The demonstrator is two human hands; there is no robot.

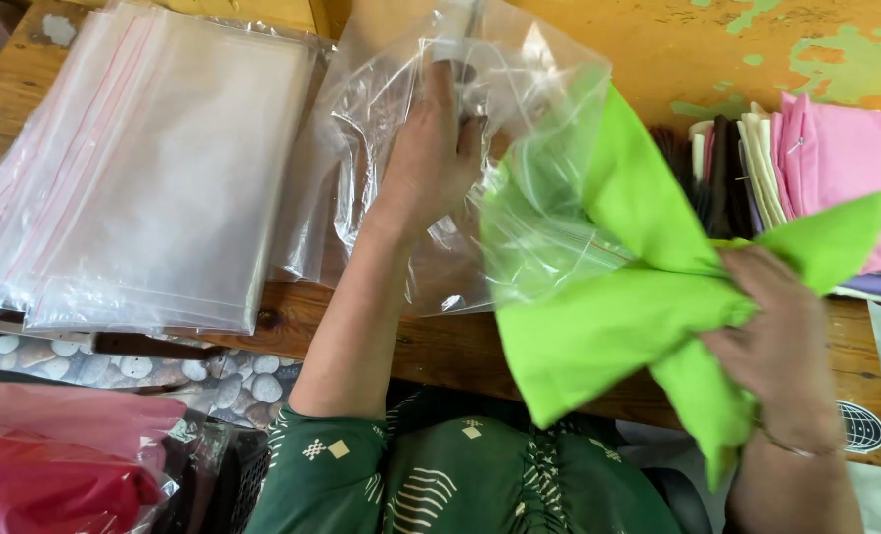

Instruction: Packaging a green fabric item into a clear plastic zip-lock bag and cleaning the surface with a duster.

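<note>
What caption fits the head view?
Left hand holds clear plastic bag open; right hand feeds in bright green folded cloth.

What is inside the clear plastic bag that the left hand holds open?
Inside the clear plastic bag are the left hand and one corner of the green cloth, fed in by the right hand. Crumpled, glaring plastic hides the bag's far end.

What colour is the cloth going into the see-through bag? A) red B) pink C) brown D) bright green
D: the right hand grips a bright green cloth whose upper end sits inside the mouth of the clear plastic bag that the left hand holds open. The pink cloths lie stacked on the wooden table, outside the bag.
</note>
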